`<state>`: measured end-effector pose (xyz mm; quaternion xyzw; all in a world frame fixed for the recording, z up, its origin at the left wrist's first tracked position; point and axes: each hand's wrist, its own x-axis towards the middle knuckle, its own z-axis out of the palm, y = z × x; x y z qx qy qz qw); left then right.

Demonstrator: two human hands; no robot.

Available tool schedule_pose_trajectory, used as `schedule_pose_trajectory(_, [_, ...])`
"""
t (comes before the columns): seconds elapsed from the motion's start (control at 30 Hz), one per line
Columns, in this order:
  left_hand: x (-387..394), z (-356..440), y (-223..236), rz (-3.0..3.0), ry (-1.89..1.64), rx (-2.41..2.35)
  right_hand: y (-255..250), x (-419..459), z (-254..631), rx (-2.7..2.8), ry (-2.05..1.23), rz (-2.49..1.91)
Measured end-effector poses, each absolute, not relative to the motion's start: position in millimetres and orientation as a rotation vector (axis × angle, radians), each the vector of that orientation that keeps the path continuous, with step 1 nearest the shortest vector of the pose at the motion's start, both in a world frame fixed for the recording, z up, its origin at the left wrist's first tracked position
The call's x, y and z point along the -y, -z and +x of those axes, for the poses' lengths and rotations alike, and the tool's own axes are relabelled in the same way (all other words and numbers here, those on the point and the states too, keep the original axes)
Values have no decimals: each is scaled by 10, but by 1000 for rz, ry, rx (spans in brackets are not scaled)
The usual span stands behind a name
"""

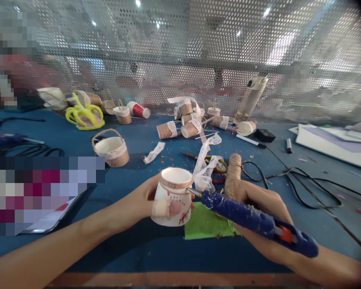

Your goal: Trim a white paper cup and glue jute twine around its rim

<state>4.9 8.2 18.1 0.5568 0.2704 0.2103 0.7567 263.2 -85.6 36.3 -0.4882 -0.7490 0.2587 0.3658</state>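
Observation:
My left hand [150, 194] is closed around a white paper cup [183, 205] with printed marks, held upside down or upright I cannot tell, its open end facing up. Twine [176, 185] is wound around the cup just below that rim. A bandage-like strip covers my left thumb. In my right hand [263, 200] is a blue hot glue gun [243, 214], its metal nozzle at the twine on the cup's right side. Just behind the right hand stands a twine roll [234, 172]. A green sheet [207, 224] lies under both.
White lace [203, 172] and scissors [221, 162] lie beyond the cup. A small twine-handled basket [118, 158] is at left. Several twine-wrapped cups, a yellow crown shape [84, 118] and a bottle [251, 98] line the back. A black cable [301, 196] loops at right.

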Motion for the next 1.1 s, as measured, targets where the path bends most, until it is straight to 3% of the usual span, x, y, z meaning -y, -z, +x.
schedule_pose_trajectory(0.33, [-95,43,-192,1180,-421,-515,-47,763,2661,1779,-607,-1186])
schedule_pose_trajectory(1.1, [-61,108,-191,1154,-467,-557,-122,664,2644,1507,-637,-1272])
